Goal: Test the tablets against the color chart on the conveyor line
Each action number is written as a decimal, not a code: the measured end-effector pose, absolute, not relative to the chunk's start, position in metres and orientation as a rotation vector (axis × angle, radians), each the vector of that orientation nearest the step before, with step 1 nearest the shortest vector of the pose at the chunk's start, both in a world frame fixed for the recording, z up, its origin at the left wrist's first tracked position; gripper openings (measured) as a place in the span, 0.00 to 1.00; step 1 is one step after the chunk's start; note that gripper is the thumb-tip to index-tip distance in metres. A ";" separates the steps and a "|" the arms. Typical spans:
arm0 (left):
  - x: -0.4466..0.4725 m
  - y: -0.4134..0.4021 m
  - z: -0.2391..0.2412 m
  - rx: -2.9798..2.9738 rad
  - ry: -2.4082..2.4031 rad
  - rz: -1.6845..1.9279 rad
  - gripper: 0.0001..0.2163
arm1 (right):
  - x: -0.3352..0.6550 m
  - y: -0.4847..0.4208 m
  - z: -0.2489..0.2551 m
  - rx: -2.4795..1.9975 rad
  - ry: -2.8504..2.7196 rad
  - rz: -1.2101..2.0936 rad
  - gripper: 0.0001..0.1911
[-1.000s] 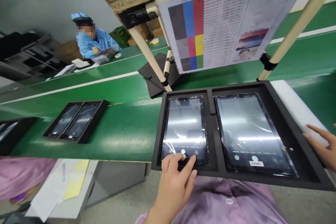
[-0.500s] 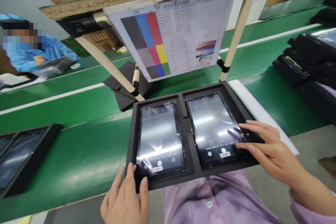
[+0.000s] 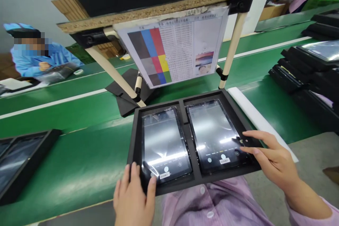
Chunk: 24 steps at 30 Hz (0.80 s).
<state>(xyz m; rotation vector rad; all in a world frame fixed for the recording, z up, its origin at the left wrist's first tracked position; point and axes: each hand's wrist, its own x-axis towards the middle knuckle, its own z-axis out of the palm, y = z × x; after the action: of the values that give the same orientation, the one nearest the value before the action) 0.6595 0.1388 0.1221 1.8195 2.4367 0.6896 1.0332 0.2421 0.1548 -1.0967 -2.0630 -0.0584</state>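
A black foam tray (image 3: pixel 185 137) lies on the green belt in front of me and holds two tablets side by side. My left hand (image 3: pixel 134 197) rests at the tray's near left corner, fingers stretched, thumb touching the lower edge of the left tablet (image 3: pixel 164 144). My right hand (image 3: pixel 272 159) is spread open over the tray's right rim, and its fingertips reach the lower right corner of the right tablet (image 3: pixel 214 134). Both screens are lit and show round camera buttons.
A colour test chart (image 3: pixel 174 49) hangs from a wooden frame (image 3: pixel 159 7) above the tray. Another tray with tablets (image 3: pixel 18 162) sits at the left. Stacked black trays (image 3: pixel 309 74) stand at the right. A person in blue (image 3: pixel 34 56) works across the belt.
My left hand moved from tapping the left tablet's screen to the tray's near left corner. My right hand came in from the right edge onto the right tablet. The view swung right.
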 end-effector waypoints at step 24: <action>0.692 0.164 0.185 0.400 1.206 1.647 0.27 | 0.965 0.244 0.193 -0.882 -2.089 0.160 0.16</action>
<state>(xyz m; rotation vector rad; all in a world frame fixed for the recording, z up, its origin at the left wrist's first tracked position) 0.6919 0.1639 0.1849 0.3998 1.2060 1.6472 0.9652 0.2442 0.1928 -0.8819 -2.0894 0.1598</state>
